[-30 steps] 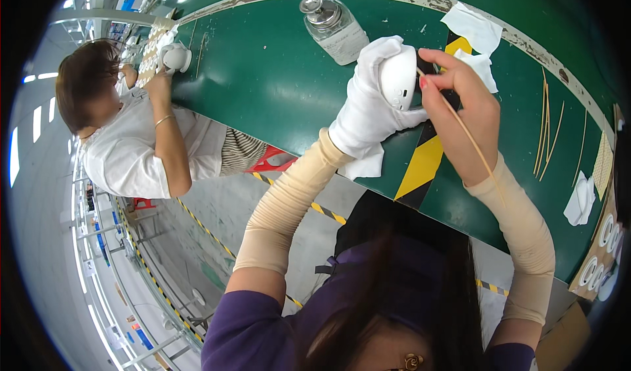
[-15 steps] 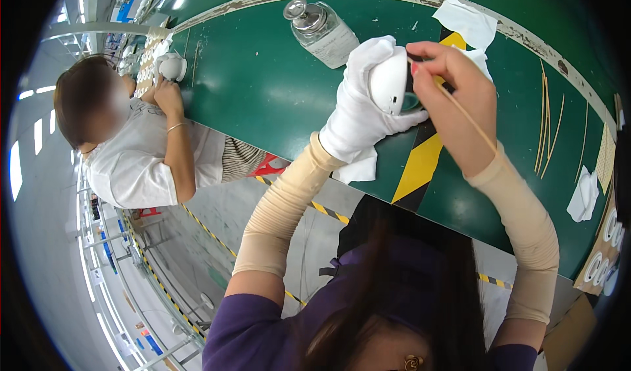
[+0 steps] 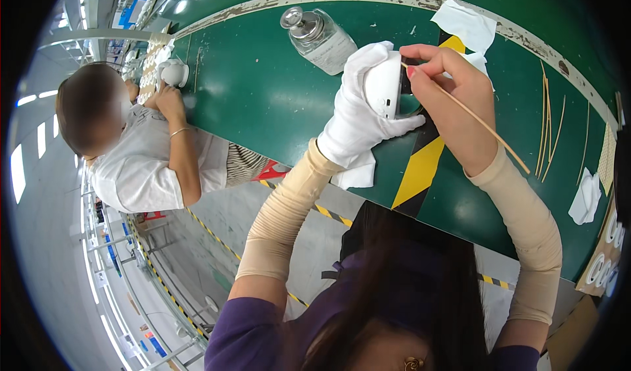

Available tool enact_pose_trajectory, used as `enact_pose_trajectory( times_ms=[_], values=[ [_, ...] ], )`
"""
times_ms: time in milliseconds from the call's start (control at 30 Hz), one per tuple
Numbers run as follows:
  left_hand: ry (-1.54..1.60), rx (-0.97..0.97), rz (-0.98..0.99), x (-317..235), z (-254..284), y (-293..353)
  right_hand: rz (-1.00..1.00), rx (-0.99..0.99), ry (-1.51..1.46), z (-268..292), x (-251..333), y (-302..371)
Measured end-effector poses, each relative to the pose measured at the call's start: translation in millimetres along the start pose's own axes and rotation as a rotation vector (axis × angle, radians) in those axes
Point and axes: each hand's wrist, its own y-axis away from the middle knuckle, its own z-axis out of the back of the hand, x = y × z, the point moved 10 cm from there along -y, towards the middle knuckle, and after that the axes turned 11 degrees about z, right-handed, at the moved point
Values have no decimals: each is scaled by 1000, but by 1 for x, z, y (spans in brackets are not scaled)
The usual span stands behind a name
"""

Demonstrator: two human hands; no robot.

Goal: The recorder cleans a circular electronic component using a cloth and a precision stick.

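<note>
One gloved hand (image 3: 355, 111) partly hides device (image 3: 383, 89)

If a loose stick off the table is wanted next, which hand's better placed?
Probably the right hand: it's nearer the loose sticks, though it already holds a thin stick. The gloved left hand is farther off, holding the white device.

In your view you have a clear bottle (image 3: 330, 50) at twelve o'clock, a crumpled white cloth (image 3: 584, 200) at three, and a white-shirted co-worker (image 3: 148, 164) at nine
</note>
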Motion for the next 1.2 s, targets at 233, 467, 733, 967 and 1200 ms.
enact_pose_trajectory(
  times_ms=[233, 467, 733, 967, 1200],
  values=[
    [132, -24, 30, 12, 4, 0, 39, 57, 62, -7, 5, 4],
    [473, 106, 330, 30, -11, 0, 27, 72, 103, -8, 13, 8],
    [-37, -25, 26, 5, 3, 0, -16, 24, 18, -4, -6, -8],
    [-167, -15, -21, -7, 3, -1, -28, 115, -216, -4, -10, -7],
    [262, 8, 141, 8, 1, 0, -75, 158, -134, 5, -20, -23]
  ],
)
